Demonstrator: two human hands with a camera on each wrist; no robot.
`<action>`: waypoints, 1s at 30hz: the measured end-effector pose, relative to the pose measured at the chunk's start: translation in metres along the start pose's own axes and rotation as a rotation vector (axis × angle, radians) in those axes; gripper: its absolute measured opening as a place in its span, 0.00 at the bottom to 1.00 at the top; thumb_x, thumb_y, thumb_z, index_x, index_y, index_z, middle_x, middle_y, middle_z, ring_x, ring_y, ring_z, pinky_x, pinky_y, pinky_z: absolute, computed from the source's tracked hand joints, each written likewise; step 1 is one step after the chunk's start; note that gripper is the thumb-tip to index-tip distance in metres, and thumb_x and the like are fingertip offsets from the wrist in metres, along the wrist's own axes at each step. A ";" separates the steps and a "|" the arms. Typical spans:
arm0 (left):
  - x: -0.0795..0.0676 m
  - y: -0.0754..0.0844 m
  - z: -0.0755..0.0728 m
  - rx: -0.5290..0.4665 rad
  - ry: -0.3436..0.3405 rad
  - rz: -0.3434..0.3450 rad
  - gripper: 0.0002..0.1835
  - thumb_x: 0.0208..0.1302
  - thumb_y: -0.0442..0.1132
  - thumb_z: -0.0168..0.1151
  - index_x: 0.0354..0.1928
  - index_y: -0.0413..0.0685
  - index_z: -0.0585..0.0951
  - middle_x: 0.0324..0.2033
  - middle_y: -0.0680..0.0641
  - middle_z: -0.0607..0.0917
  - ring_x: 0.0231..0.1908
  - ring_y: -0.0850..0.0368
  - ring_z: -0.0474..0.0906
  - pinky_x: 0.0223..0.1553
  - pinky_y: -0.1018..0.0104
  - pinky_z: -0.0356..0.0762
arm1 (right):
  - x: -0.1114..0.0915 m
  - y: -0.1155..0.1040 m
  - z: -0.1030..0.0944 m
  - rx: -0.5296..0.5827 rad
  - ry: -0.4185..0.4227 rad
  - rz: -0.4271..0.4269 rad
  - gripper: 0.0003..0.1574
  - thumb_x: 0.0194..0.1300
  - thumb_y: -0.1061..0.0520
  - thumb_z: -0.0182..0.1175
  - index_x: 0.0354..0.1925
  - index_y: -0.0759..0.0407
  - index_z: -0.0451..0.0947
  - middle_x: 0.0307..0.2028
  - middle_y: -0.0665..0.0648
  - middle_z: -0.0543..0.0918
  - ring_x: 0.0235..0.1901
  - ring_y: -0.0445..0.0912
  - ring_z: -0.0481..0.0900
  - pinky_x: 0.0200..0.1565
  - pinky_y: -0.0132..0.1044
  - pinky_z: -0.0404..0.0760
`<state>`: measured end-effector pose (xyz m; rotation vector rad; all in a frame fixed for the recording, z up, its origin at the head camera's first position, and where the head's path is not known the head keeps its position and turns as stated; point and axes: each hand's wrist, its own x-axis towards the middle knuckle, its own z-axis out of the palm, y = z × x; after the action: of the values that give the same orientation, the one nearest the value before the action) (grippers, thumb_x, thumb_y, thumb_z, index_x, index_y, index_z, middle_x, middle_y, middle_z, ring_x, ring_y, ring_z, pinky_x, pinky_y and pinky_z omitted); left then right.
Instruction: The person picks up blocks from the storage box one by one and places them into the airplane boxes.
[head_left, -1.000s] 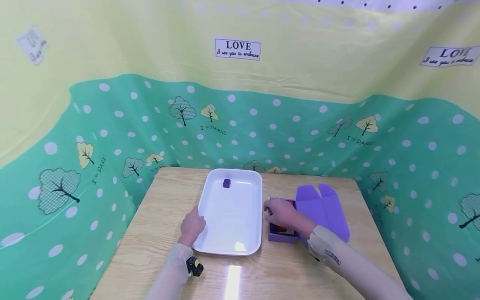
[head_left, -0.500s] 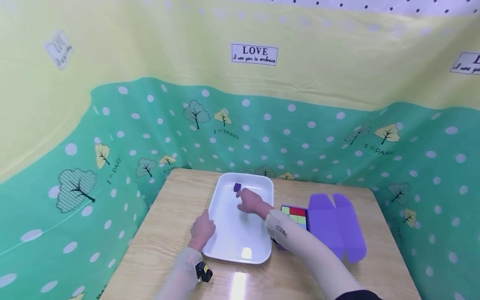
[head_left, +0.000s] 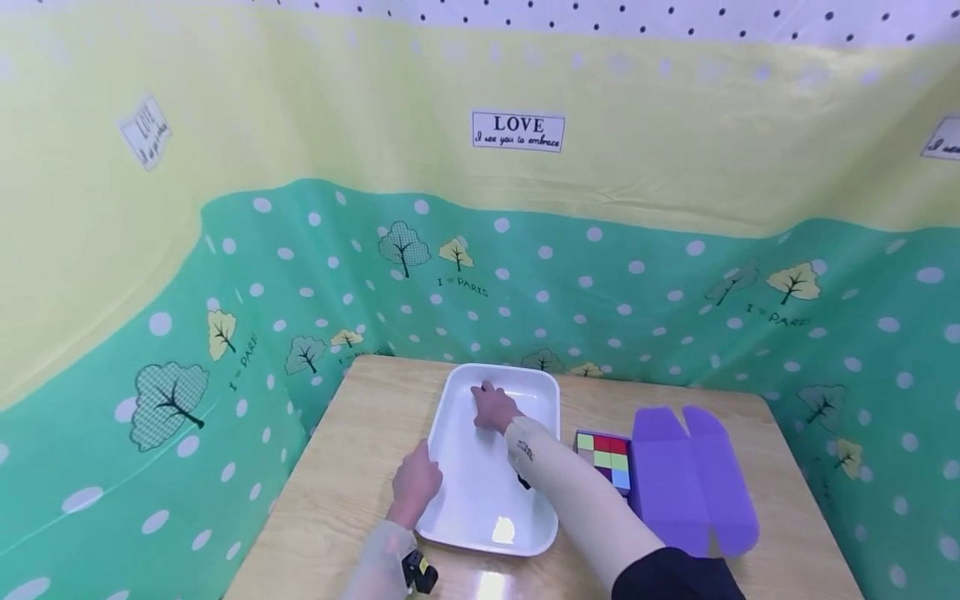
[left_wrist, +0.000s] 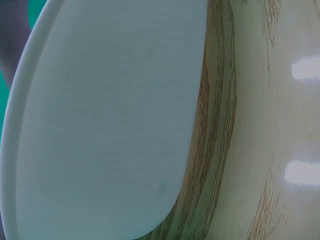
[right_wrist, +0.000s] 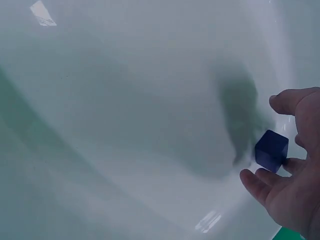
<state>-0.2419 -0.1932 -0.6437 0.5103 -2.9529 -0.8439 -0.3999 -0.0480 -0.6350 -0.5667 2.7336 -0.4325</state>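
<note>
A white rectangular tray (head_left: 465, 508) stands on the wooden table. At its left edge my left hand (head_left: 417, 482) holds the rim; the left wrist view shows mostly the tray's smooth white side. My right hand (head_left: 496, 408) reaches into the far end of the tray. A small dark purple cube (right_wrist: 271, 151) lies there, between the spread thumb and fingers in the right wrist view. The thumb is apart from the cube, while the other fingers are right beside it. In the head view the right hand hides the cube.
Right of the tray, an open purple box (head_left: 630, 493) holds several coloured cubes (head_left: 602, 458), partly covered by the right forearm. Its lid (head_left: 693, 483) is folded out to the right. A patterned green and yellow curtain (head_left: 570, 283) surrounds the wooden table (head_left: 315, 508).
My right hand has moved left from the purple box into the tray, to the cube at its far end. The left hand stays at the tray's rim. The head view has shifted slightly.
</note>
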 end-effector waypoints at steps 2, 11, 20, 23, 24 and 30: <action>-0.004 0.001 0.003 -0.002 -0.009 0.000 0.24 0.61 0.33 0.59 0.60 0.36 0.73 0.43 0.34 0.83 0.37 0.37 0.82 0.29 0.46 0.80 | 0.001 0.005 0.005 -0.014 0.001 0.004 0.44 0.58 0.54 0.67 0.70 0.52 0.64 0.67 0.60 0.63 0.58 0.58 0.71 0.54 0.51 0.76; -0.001 -0.003 0.009 0.019 0.026 0.015 0.25 0.60 0.34 0.60 0.60 0.37 0.73 0.40 0.34 0.84 0.33 0.38 0.82 0.24 0.48 0.78 | 0.000 0.017 0.019 -0.058 0.077 -0.119 0.14 0.61 0.63 0.62 0.46 0.54 0.81 0.34 0.51 0.75 0.30 0.44 0.75 0.35 0.36 0.78; -0.004 -0.004 0.004 0.012 0.017 0.027 0.24 0.59 0.33 0.60 0.58 0.37 0.74 0.40 0.34 0.84 0.34 0.37 0.82 0.26 0.46 0.79 | -0.044 0.016 -0.013 0.140 0.053 -0.143 0.12 0.58 0.65 0.65 0.36 0.54 0.72 0.27 0.48 0.74 0.28 0.43 0.73 0.32 0.35 0.76; -0.006 -0.003 0.004 0.004 0.006 0.044 0.24 0.59 0.34 0.60 0.59 0.36 0.73 0.40 0.34 0.84 0.33 0.37 0.82 0.26 0.47 0.79 | -0.068 0.024 -0.030 0.120 0.088 -0.203 0.12 0.53 0.66 0.67 0.33 0.55 0.74 0.26 0.47 0.74 0.28 0.42 0.72 0.31 0.34 0.75; -0.006 -0.003 0.004 0.006 0.006 0.046 0.24 0.59 0.34 0.60 0.59 0.36 0.73 0.39 0.34 0.84 0.33 0.38 0.82 0.25 0.47 0.79 | -0.075 0.027 -0.035 0.103 0.093 -0.223 0.12 0.52 0.66 0.68 0.32 0.56 0.75 0.27 0.47 0.75 0.28 0.42 0.72 0.31 0.34 0.75; 0.000 -0.003 0.001 0.021 0.014 0.031 0.25 0.59 0.34 0.60 0.60 0.36 0.72 0.39 0.34 0.84 0.32 0.38 0.81 0.25 0.48 0.78 | -0.117 0.044 -0.067 0.038 0.086 -0.291 0.14 0.47 0.68 0.68 0.34 0.58 0.80 0.28 0.49 0.77 0.30 0.43 0.73 0.32 0.34 0.76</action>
<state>-0.2410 -0.1952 -0.6462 0.4684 -2.9516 -0.8036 -0.3364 0.0561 -0.5619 -0.9625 2.7234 -0.5889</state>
